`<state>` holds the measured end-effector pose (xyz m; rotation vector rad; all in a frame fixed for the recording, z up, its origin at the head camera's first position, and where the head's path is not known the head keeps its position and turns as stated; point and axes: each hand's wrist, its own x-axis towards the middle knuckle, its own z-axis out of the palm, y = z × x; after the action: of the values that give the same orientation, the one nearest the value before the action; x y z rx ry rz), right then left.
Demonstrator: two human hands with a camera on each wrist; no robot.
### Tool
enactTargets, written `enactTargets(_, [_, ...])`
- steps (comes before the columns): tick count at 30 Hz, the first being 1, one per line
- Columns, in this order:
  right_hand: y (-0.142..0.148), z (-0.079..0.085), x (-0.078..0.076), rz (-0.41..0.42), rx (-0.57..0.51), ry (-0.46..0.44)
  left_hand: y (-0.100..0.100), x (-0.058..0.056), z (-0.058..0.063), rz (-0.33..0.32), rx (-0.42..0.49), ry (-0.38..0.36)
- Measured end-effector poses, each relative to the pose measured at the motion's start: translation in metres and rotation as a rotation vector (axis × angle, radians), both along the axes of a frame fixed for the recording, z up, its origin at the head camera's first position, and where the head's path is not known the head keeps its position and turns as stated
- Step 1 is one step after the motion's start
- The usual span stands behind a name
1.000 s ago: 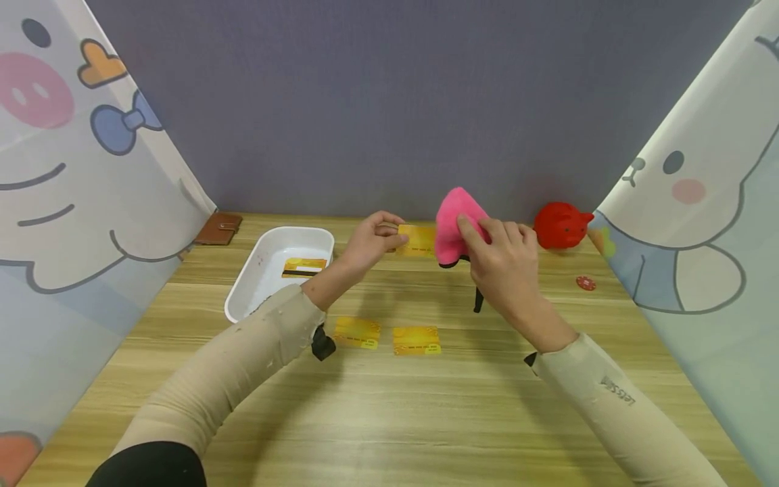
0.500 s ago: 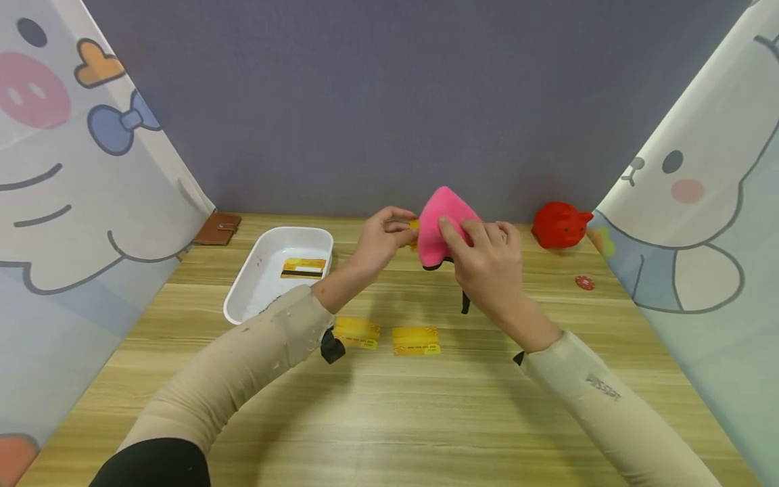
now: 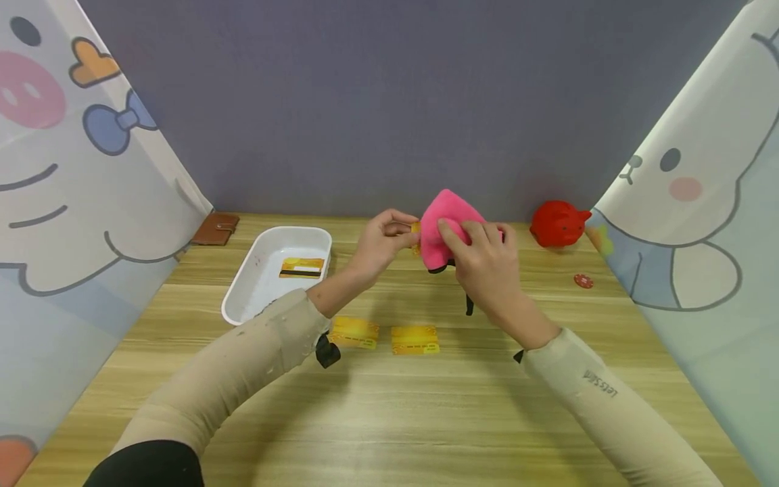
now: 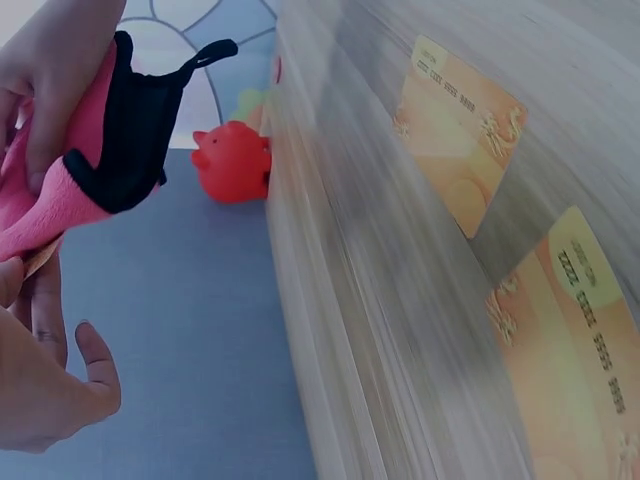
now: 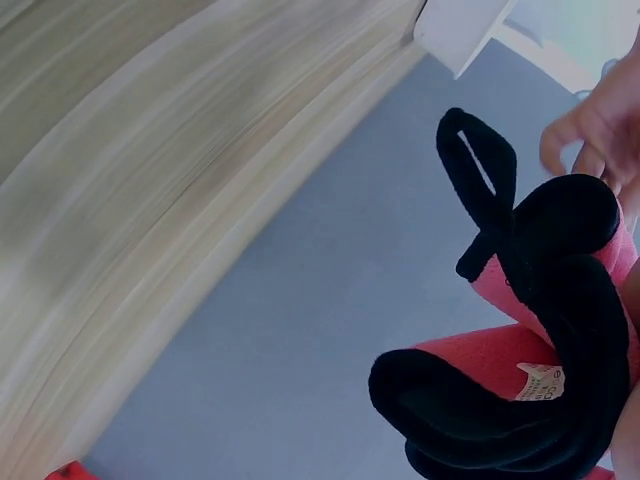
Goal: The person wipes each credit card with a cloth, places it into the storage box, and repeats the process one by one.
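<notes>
My right hand (image 3: 489, 262) grips a soft pink cloth (image 3: 448, 226) with a black edge and a black hanging loop (image 5: 487, 175); a small white label (image 5: 541, 381) shows among its folds. The cloth is raised over the back of the table, its loop dangling. At its left side, my left hand (image 3: 379, 245) pinches a yellow bank card (image 3: 416, 238) by its left end. The cloth covers most of that card, and just a corner of it shows in the left wrist view. Two more yellow cards (image 3: 356, 332) (image 3: 415, 339) lie face up on the table, nearer to me.
A white tray (image 3: 234, 297) at the left holds another yellow card (image 3: 301, 268), its black stripe up. Behind it, a brown wallet (image 3: 216, 228) lies in the corner. A red toy pig (image 3: 558, 224) and a red poker chip (image 3: 583, 281) are at the right. Partitions surround the wooden table (image 3: 389, 419).
My right hand has moved the pink cloth left, over the card in my left hand. Earlier, most of that card's face showed. In the last half second both hands have barely moved.
</notes>
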<state>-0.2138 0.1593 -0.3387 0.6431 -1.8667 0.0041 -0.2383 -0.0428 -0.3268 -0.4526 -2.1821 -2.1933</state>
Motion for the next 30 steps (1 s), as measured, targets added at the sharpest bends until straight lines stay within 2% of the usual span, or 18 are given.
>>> enactTargets(3, [0.007,0.001,-0.003,-0.019,-0.032,-0.021,-0.006,0.0,0.001,0.0,0.004,-0.008])
enactTargets(7, [0.016,0.003,-0.004,-0.041,-0.071,-0.037,-0.018,-0.002,0.002,-0.004,0.022,-0.055])
enactTargets(13, [0.018,0.009,0.0,-0.032,-0.084,-0.045,-0.032,-0.005,0.004,0.028,-0.044,-0.098])
enactTargets(19, [-0.003,0.013,0.004,0.038,-0.034,-0.027,-0.027,-0.005,0.002,0.055,-0.035,-0.108])
enactTargets(24, [-0.016,0.005,0.0,0.074,0.041,-0.091,-0.019,-0.003,0.001,0.042,-0.02,-0.116])
enactTargets(30, [-0.016,-0.002,-0.006,0.088,-0.015,-0.178,-0.019,-0.003,-0.001,0.012,-0.007,-0.104])
